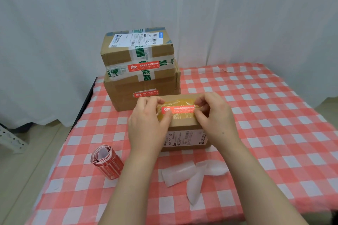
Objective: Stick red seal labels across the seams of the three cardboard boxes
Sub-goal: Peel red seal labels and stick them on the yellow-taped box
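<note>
**Inspector:** Starting with the head view, the only 1 supplied. A small brown cardboard box with yellowish clear tape on top (184,124) sits on the red-and-white checked tablecloth (265,124). A red rectangular seal label with white print (178,109) lies along its taped seam.

**Clerk:** Hand positions?

**Inspector:** Left hand (148,124) presses fingertips down on the label's left end; right hand (215,120) presses on its right end. Neither pinches anything. I judge this is to bond the label flat.

**Clerk:** The other 2?

**Inspector:** A larger plain brown cardboard box (142,93) stands behind, bearing a brown cardboard box with green-printed tape (137,54). Each shows a red label. Stacked, probably, as finished work.

**Clerk:** Contents?

**Inspector:** All 3 closed; cannot tell. A red roll of spare labels (107,162) lies near left, white peeled backing strips (193,173) nearer the wearer.
</note>
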